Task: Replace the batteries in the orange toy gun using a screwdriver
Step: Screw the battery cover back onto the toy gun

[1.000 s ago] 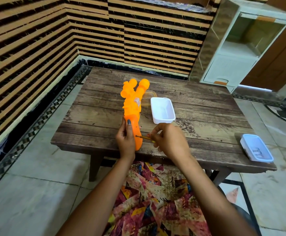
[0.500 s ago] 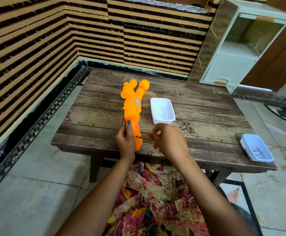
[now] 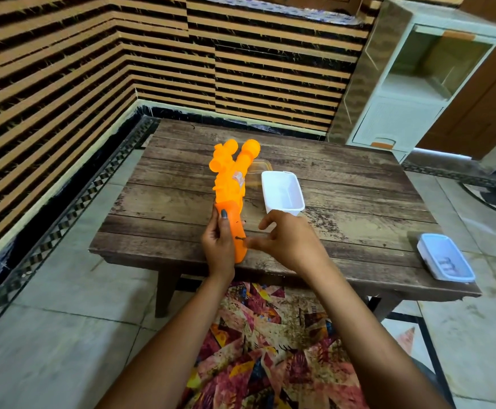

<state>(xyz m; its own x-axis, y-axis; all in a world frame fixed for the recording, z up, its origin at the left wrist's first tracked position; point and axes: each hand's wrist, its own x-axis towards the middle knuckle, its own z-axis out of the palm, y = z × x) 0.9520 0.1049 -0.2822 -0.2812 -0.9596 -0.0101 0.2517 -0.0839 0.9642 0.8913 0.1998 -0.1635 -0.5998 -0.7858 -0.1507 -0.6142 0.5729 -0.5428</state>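
Nearest of all, a patterned cloth lies across the lap, just under both wrists. Up at the near edge of the wooden worktop, the left hand grips the handle of the orange toy gun. Its fingers curl round the back and the thumb lies flat up the front, dark nail showing. The gun leans up off the boards, butt down beside the left palm, barrels pointing away.

Right across from that thumb, the right hand reaches in from the side. Thumb and forefinger are pinched tight on a thin screwdriver, and the other fingers fan loosely above. Only the dark tip shows, poking out of the fingertips and meeting the side of the handle; whether it sits in a screw, I can't tell.

Just beyond the right knuckles sits a white tub. A clear plastic edge peeks out behind the gun. Well off to the right of the right-hand fingers, at the worktop's edge, sits a pale blue tray holding bits too small to name. Farthest back are a white cabinet and a striped wall.
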